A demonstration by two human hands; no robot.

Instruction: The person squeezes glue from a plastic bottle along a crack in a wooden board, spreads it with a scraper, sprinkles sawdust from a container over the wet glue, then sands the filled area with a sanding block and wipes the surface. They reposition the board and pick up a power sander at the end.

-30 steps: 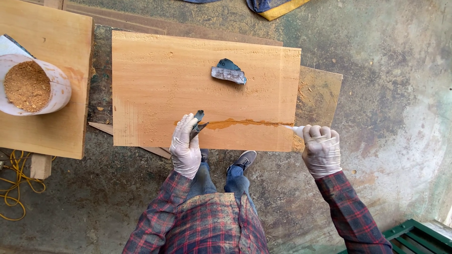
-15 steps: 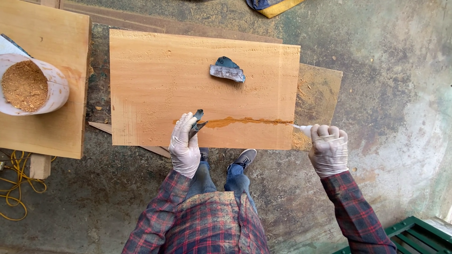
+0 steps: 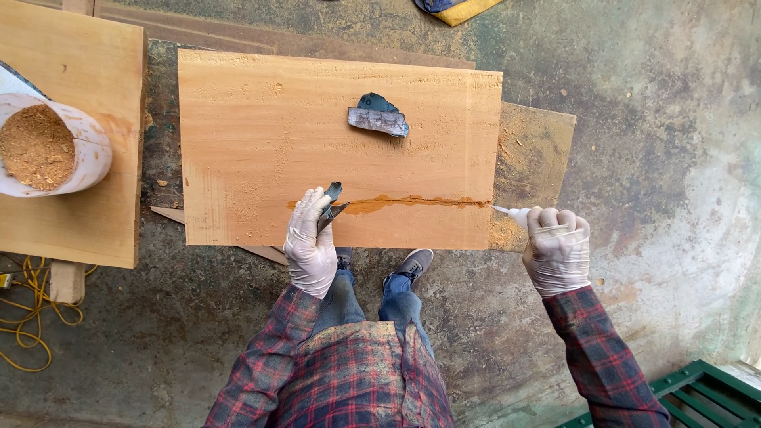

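The left hand (image 3: 311, 247), in a white glove, is closed around a small dark scraper (image 3: 331, 203). The blade tip rests on the wooden board (image 3: 261, 135) at the left end of an orange-brown filler line (image 3: 396, 203). The right hand (image 3: 557, 250), also gloved in white, is clenched in a fist around a small white tube (image 3: 515, 214). The nozzle of the tube points toward 9 o'clock and sits just off the right edge of the board, level with the right end of the filler line.

The filler line runs straight across the lower part of the board, from the scraper at 9 o'clock to the board edge at 3 o'clock. A crumpled grey-blue scrap (image 3: 379, 116) lies flat on the board at 12 o'clock from the filler line, well apart from both hands.

A darker panel (image 3: 539, 150) lies under the board and projects past its right edge, at 12 o'clock from the right hand. A second wooden board (image 3: 71, 222) lies at 9 o'clock, apart from the first. On it rests a white container (image 3: 87, 150) filled with brown sawdust (image 3: 33, 147). A yellow cord (image 3: 32, 317) lies on the concrete floor (image 3: 658, 95) at 8 o'clock. A green crate (image 3: 690, 396) sits at 4 o'clock. The person's two shoes (image 3: 411, 265) stand just below the near edge of the board.
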